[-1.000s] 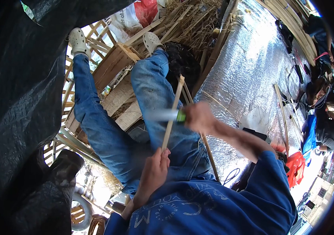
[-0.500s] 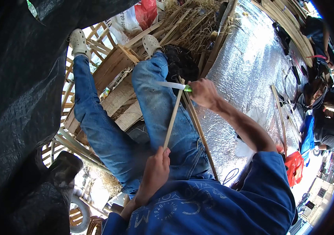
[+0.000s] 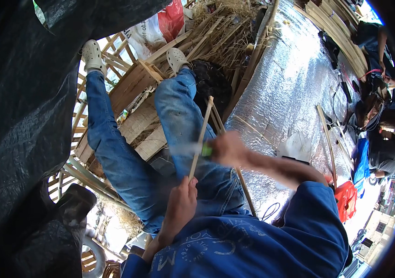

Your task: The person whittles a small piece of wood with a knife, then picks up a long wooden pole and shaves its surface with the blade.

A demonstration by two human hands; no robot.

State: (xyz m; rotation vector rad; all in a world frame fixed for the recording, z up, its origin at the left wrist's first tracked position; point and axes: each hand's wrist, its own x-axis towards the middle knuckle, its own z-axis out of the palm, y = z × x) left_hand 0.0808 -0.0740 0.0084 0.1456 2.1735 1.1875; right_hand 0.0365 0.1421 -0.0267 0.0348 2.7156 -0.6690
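My left hand (image 3: 181, 200) is closed round the lower end of a thin bamboo strip (image 3: 202, 134), which slants up over my right thigh. Blurred by motion, my right hand (image 3: 229, 149) grips the green handle (image 3: 206, 150) of a knife. The knife blade (image 3: 183, 148) is smeared and crosses the strip a little above my left hand. Another long strip (image 3: 247, 193) runs behind, beside my right leg.
A silvery foil sheet (image 3: 271, 92) covers the right side, with a pale strip (image 3: 328, 139) and a red bag (image 3: 345, 200) on it. Wooden boxes (image 3: 135, 85) and straw lie ahead. Black plastic (image 3: 21, 116) hangs at left. People sit at far right.
My right hand and the knife have moved down along the strip, toward my left hand. The strip's upper end is now uncovered. My left hand has shifted slightly left.
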